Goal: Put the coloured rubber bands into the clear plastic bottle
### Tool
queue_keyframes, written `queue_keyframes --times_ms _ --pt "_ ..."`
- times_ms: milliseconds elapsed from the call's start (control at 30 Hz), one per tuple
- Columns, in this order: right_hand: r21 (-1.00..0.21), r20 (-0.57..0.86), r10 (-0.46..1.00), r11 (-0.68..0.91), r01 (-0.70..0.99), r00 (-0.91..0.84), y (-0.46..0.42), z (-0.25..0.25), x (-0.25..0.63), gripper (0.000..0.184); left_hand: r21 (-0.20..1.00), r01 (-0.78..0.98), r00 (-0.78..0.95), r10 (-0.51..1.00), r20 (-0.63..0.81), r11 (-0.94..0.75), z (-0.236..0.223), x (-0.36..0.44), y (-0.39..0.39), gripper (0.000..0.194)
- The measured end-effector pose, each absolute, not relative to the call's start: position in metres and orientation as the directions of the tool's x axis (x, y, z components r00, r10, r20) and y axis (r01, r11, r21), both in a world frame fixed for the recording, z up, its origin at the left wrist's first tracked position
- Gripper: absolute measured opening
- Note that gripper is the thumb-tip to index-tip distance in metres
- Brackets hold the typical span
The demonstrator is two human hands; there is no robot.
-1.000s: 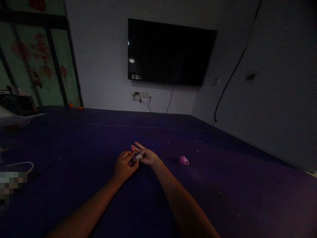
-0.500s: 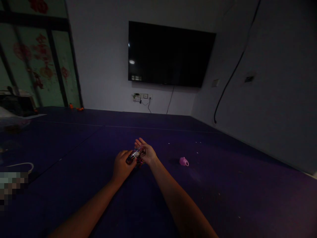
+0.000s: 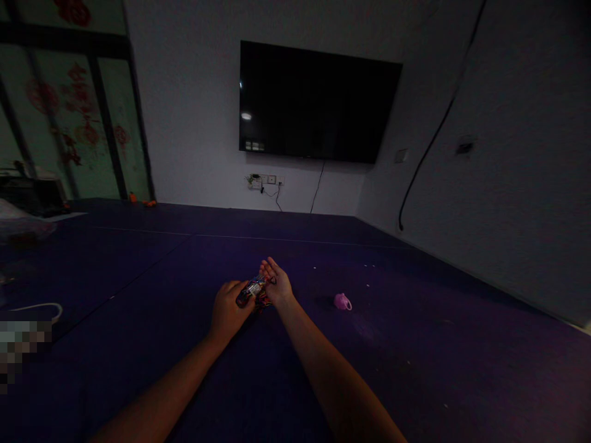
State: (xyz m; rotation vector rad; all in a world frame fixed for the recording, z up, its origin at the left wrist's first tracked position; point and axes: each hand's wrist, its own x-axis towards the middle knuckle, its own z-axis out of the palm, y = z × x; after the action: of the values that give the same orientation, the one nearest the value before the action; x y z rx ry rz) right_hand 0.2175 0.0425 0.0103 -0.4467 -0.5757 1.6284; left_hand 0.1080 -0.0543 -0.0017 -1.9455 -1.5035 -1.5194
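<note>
My left hand [image 3: 227, 309] is closed around a small clear container [image 3: 253, 288] with a pale label and a dark end, tilted toward my other hand. Close by, my right hand [image 3: 279, 285] is palm up with its fingers stretched out. A small dark loop lies at its palm, seemingly an elastic band. Thin multicoloured bands or strands [image 3: 264, 301] bunch below and between the hands; the dim light hides whether they lie on the floor. Off to the right, a pink cap-like piece with a ring [image 3: 342, 301] rests on the floor.
The dark blue floor [image 3: 203, 381] carries several tiny white scraps on the right. At the left edge are a white cord [image 3: 46, 305] and plastic wrapping [image 3: 23, 224]. A television [image 3: 318, 101] hangs on the far wall above sockets [image 3: 268, 179]. Small orange objects [image 3: 148, 203] lie by the door.
My right hand has shifted slightly to the right, with its fingers tipped a little more to the right. My left hand and the container have barely moved.
</note>
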Motion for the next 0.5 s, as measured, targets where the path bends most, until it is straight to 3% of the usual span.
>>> queue_keyframes --times_ms 300,500 --pt "-0.706 0.067 0.988 -0.052 -0.707 -0.140 0.0380 0.0101 0.2212 0.017 0.485 0.767 -0.191 0.571 0.798 -0.420 0.0001 0.1069 -0.0533 0.022" --pt "-0.873 0.223 0.969 0.148 -0.464 -0.111 0.0344 0.0054 0.2175 0.022 0.616 0.685 -0.315 0.604 0.732 -0.389 -0.0021 0.1052 -0.0528 0.031"
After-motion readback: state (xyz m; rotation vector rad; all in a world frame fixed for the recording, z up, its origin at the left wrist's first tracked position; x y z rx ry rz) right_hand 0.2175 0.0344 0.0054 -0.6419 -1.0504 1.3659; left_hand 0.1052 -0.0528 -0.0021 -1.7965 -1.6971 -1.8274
